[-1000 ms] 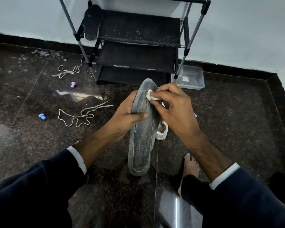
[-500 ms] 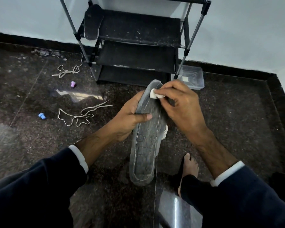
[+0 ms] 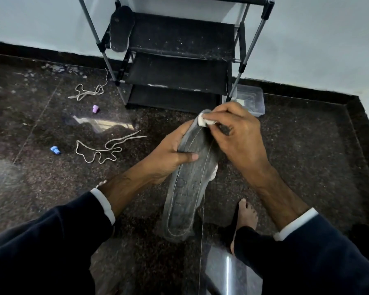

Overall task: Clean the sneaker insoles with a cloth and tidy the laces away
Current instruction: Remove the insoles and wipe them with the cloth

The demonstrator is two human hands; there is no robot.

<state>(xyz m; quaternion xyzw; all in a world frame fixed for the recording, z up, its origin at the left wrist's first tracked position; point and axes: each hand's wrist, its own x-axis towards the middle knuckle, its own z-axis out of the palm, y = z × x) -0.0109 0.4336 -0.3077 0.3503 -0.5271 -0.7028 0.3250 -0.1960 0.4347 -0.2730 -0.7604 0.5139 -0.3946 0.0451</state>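
A grey insole [image 3: 185,196] with pale stitching stands lengthwise above the dark floor, toe end up. My left hand [image 3: 168,155] grips its left edge, thumb across the face. My right hand [image 3: 237,137] pinches a small white cloth [image 3: 203,120] against the insole's top end. A white sneaker [image 3: 213,174] peeks out behind the insole, mostly hidden. One pale lace [image 3: 102,149] lies loose on the floor to the left, another lace [image 3: 87,92] farther back by the rack. A second dark insole [image 3: 121,28] leans on the rack's shelf.
A black shoe rack [image 3: 179,54] with metal poles stands against the wall. A clear plastic box [image 3: 251,99] sits at its right foot. A purple cap [image 3: 95,109] and a blue cap [image 3: 55,150] lie on the floor. My bare foot [image 3: 245,218] is at lower right.
The insole has tilted and shifted slightly right and down in my left hand. My right hand has slid the cloth up to the insole's top end.
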